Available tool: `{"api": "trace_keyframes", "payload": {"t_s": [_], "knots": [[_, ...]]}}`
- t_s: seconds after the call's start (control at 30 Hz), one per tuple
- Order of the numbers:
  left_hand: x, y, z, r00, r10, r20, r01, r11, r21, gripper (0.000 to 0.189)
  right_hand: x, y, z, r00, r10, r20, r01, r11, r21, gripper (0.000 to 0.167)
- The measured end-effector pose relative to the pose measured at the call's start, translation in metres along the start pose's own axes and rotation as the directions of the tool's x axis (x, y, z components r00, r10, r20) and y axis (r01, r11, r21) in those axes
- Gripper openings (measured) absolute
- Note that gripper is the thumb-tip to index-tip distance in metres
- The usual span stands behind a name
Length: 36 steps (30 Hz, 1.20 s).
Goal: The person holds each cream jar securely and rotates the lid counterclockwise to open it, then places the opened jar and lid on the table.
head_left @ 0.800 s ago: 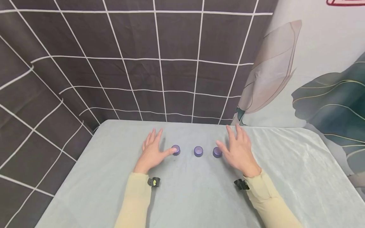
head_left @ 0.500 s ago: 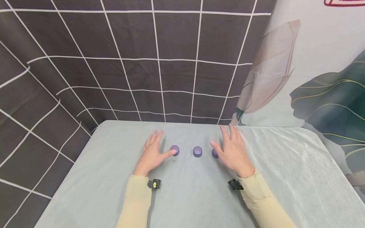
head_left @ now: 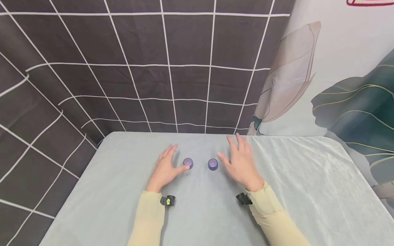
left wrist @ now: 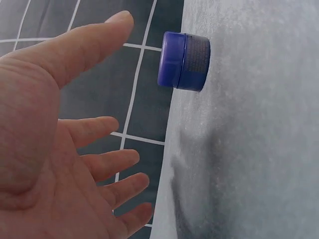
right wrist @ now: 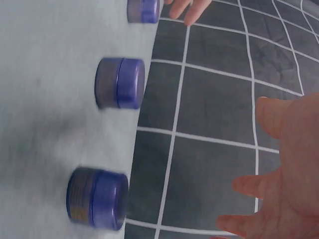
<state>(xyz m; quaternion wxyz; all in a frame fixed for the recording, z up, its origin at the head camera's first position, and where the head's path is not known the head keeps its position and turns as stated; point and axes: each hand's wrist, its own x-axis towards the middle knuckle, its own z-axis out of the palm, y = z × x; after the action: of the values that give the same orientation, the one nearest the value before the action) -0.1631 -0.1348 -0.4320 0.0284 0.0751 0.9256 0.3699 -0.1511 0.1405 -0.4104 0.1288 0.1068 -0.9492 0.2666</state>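
A small purple lidded jar stands upright beside my left hand. The hand's fingers are spread and hold nothing. From the head its thumb tip overlaps the jar, but the left wrist view shows a gap between thumb and jar. A like jar stands between the hands. My right hand hovers to its right with fingers spread, holding nothing. It hides a third jar from the head camera; this jar shows low in the right wrist view.
All the jars stand in a row on a pale cloth-covered table. Behind the table hangs a dark cloth with a white grid, and a leaf-patterned curtain hangs at the right. Each wrist wears a small black camera.
My right hand has moved left over the right-hand jar, now covered from the head view. The left hand has barely moved, and the jars stand where they were.
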Motion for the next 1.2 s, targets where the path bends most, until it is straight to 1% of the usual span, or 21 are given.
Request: {"api": "trace_keyframes", "payload": {"t_s": [0.2, 0.37, 0.67, 0.9, 1.07, 1.2], "knots": [[0.000, -0.001, 0.002, 1.000, -0.013, -0.010, 0.012, 0.999, -0.048, 0.097, 0.002, -0.012, 0.011, 0.999, -0.035, -0.012, 0.035, 0.999, 0.017, 0.071], [-0.001, -0.001, 0.007, 0.999, -0.035, -0.002, 0.035, 0.996, -0.085, 0.096, 0.003, -0.022, 0.019, 0.998, -0.057, -0.010, 0.058, 0.997, 0.044, 0.071], [0.000, 0.003, 0.011, 0.999, -0.033, -0.009, 0.032, 0.995, -0.090, 0.096, 0.006, -0.034, 0.030, 0.998, -0.061, -0.010, 0.062, 0.994, 0.086, 0.069], [0.000, 0.006, 0.012, 0.998, -0.054, -0.010, 0.053, 0.994, -0.100, 0.093, 0.010, -0.041, 0.037, 0.998, -0.065, -0.012, 0.066, 0.991, 0.116, 0.066], [0.003, 0.006, 0.014, 0.999, -0.042, -0.006, 0.042, 0.995, -0.095, 0.090, 0.015, -0.045, 0.042, 0.998, -0.054, -0.022, 0.056, 0.989, 0.137, 0.061], [0.004, 0.004, 0.015, 0.999, -0.040, 0.002, 0.040, 0.995, -0.088, 0.087, 0.016, -0.048, 0.047, 0.999, -0.041, -0.002, 0.041, 0.987, 0.155, 0.060]]}}
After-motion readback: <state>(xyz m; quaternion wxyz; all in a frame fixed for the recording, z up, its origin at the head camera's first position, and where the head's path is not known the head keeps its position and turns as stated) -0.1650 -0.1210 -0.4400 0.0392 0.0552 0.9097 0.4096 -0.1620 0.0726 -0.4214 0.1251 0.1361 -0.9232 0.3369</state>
